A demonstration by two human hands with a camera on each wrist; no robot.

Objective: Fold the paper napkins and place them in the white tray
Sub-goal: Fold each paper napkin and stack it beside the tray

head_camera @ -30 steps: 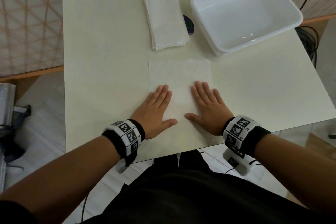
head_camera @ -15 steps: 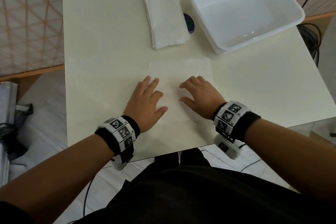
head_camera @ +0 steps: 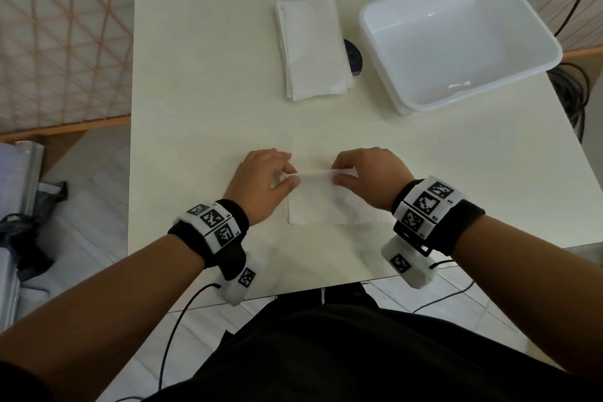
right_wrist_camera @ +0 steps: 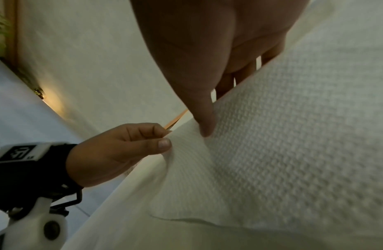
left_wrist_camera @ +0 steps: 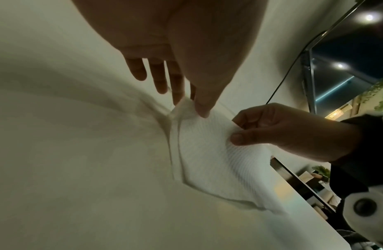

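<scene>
A single white paper napkin (head_camera: 318, 202) lies on the cream table (head_camera: 208, 81) in front of me. My left hand (head_camera: 288, 178) pinches its raised edge at the left corner, thumb on top. My right hand (head_camera: 337, 174) pinches the same edge at the right corner. The raised edge hangs over the part that lies flat. The left wrist view shows the left thumb and fingers (left_wrist_camera: 200, 108) on the textured napkin (left_wrist_camera: 207, 160). In the right wrist view the right thumb (right_wrist_camera: 204, 128) presses the napkin (right_wrist_camera: 282, 135). The white tray (head_camera: 385, 42) stands at the far right, with nothing in it.
A stack of white napkins (head_camera: 313, 49) lies beyond the single napkin, left of the tray. A dark round disc (head_camera: 355, 57) peeks out between stack and tray. The table's near edge runs just below my wrists. Cables hang off the far right corner.
Both hands lay flat on the napkin a second ago. Their fingers have since curled, taken hold of an edge of the napkin and lifted it off the table.
</scene>
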